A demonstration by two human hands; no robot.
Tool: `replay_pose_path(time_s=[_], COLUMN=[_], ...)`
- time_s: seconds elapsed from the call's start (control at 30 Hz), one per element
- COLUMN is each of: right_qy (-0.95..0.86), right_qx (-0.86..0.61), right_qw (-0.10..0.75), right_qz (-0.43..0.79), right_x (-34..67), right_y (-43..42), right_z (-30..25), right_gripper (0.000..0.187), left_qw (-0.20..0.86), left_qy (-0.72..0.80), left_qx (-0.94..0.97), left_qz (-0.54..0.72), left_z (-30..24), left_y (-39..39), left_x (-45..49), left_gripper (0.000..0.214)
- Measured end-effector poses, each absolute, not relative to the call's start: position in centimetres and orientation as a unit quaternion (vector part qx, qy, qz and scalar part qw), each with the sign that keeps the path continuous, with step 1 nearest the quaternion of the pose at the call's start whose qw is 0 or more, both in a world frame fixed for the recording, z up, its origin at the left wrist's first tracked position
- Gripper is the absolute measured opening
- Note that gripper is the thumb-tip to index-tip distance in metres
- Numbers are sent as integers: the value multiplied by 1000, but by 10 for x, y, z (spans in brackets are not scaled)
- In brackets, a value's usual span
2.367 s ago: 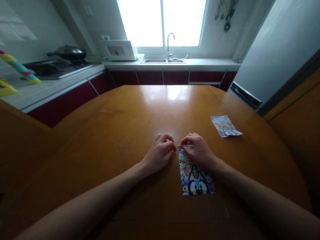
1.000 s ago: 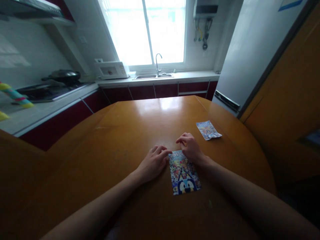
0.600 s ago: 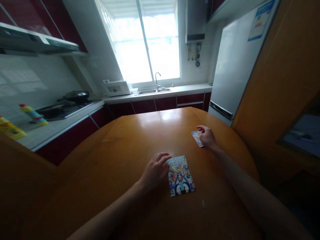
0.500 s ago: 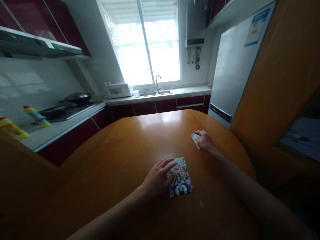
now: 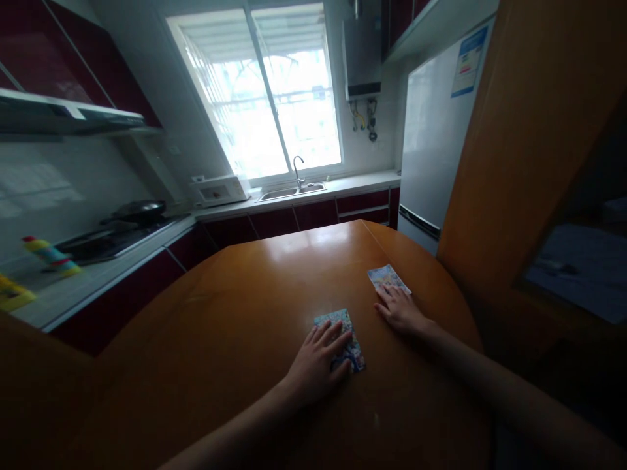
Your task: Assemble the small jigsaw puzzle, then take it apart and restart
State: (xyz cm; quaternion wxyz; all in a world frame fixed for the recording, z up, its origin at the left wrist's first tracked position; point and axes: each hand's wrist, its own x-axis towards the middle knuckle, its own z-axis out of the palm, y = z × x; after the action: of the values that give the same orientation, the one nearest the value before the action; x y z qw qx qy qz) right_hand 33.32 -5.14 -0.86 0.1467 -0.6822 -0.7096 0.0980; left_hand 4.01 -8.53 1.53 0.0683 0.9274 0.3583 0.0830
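Observation:
A colourful cartoon card (image 5: 343, 326) lies on the round wooden table (image 5: 255, 294). My left hand (image 5: 317, 365) lies flat on its near part, fingers spread. A second, smaller colourful card (image 5: 386, 277) lies farther right on the table. My right hand (image 5: 400, 310) rests flat just in front of that card, fingertips at its near edge, fingers stretched out. Neither hand grips anything.
A kitchen counter (image 5: 98, 274) with a pan (image 5: 137, 210) and bottles (image 5: 49, 256) runs along the left. A microwave (image 5: 218, 190) and sink (image 5: 294, 189) stand under the window. A white fridge (image 5: 431, 143) and a wooden cabinet (image 5: 529, 163) stand right of the table.
My right hand left the near card, reached to the far card, then drew back to its near edge. My left hand slid onto the near card. The view tilted up.

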Motion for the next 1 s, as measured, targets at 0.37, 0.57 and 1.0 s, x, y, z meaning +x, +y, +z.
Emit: replay_pose_path(time_s=[0.37,0.57,1.0], right_qy=[-668,-660,-666], right_qx=[-724,-730,-698], right_qw=[157,169,265], right_qz=[71,55,1], right_x=[393,401,330], right_y=[-30,-30,-34], right_z=[-10,-5,36], right_gripper=[55,51,45], left_qw=[67,70,22], left_qy=[344,316,382], left_qx=[932,941,905], left_qz=[95,100,188], left_z=[8,10,30], left_y=[24,50,42], left_x=[158,201,105], left_gripper=[55,55,53])
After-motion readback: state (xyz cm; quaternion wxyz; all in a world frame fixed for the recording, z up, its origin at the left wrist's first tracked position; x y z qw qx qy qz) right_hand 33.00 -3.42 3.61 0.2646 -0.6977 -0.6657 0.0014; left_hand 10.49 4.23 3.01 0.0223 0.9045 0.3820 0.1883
